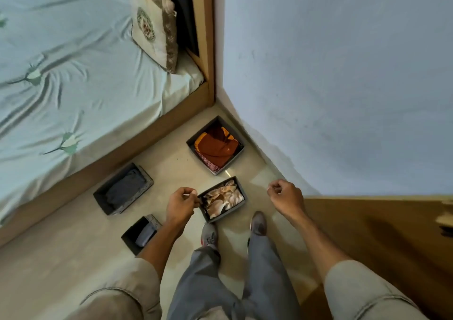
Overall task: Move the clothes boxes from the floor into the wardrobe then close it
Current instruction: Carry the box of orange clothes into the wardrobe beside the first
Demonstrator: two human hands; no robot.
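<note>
Head view: no legible brand, label or writing is seen on the four grey clothes boxes, which stand on the floor (73,258) between bed (73,62) and wall (343,74). The cream-clothes box (241,203) is overlapped at its left corner by the loosely curled left hand (180,205); contact cannot be told. The right hand (285,198) is loosely fisted, empty; the brown panel (380,234) at right is cut off.

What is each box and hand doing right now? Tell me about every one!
Grey box of orange clothes: on floor, open, full.
Grey box of cream clothes: on floor, open, by feet.
Dark box of grey clothes: on floor beside bed.
Small dark box: on floor, partly hidden by arm.
Left hand: curled, empty, above box edge.
Right hand: curled, empty.
Brown wooden door: state unclear.
</note>
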